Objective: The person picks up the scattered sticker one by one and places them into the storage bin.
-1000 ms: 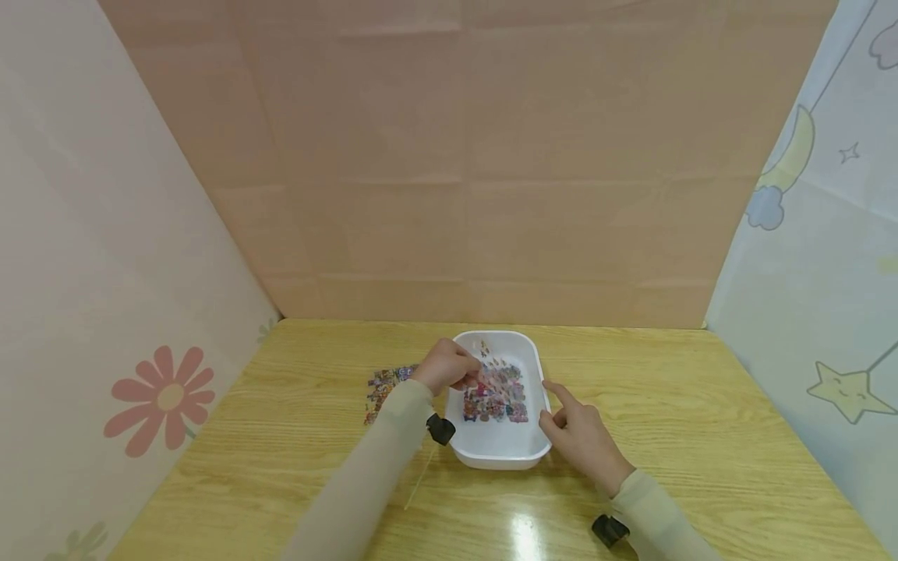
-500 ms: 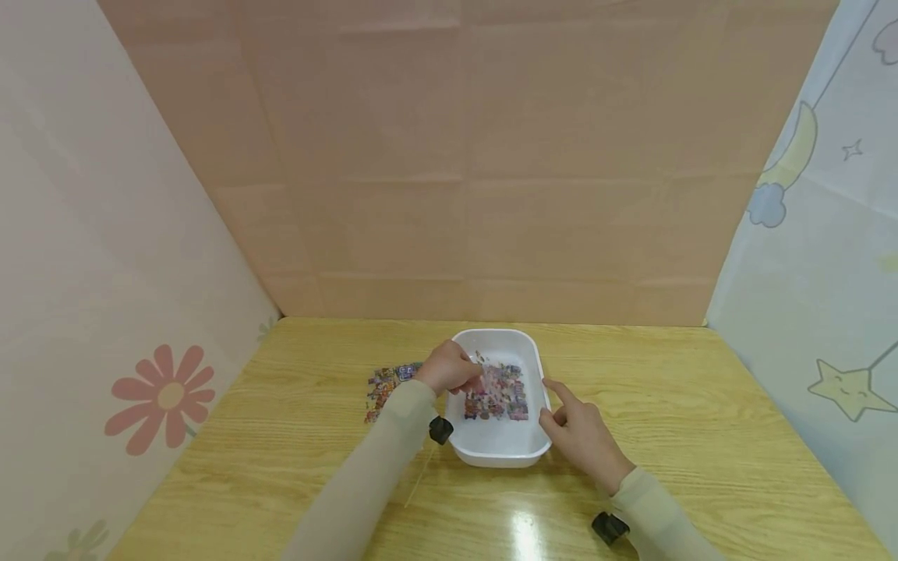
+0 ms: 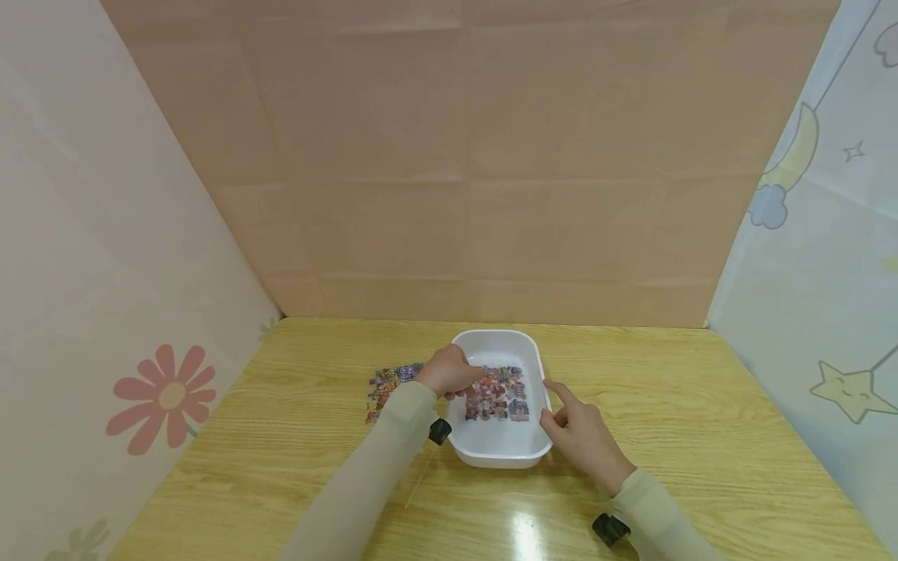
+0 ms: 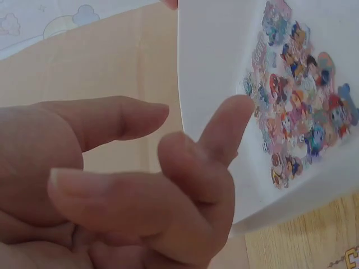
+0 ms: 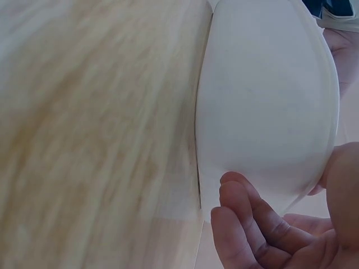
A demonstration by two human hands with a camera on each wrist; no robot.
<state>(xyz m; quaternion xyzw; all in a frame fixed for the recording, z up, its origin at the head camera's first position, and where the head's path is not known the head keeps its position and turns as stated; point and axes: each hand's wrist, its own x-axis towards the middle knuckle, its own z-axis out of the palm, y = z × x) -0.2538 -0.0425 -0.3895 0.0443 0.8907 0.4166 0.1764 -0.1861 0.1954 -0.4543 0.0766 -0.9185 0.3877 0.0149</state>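
Note:
My left hand (image 3: pixel 447 372) is over the left rim of a white plastic tray (image 3: pixel 500 463). In the left wrist view its fingers are loosely bent, the thumb stands apart, and nothing is between them. Colourful cartoon stickers on clear sheets (image 4: pixel 303 106) lie on the tray's floor, partly overlapping; the number of sheets is unclear. My right hand (image 3: pixel 585 438) holds the tray's right edge. In the right wrist view, the thumb reaches over the rim while bent fingers (image 5: pixel 238 196) touch the outer wall.
More sticker sheets (image 3: pixel 386 387) lie on the wooden table (image 3: pixel 666 405) left of the tray, partly behind my left forearm. A tan backdrop (image 3: pixel 561 195) stands at the back, with printed panels at both sides. Black straps (image 3: pixel 440 431) sit at the wrists.
My left hand has let go of a clear sticker sheet, which has come down onto the others in the tray. My right hand has stayed at the tray's edge.

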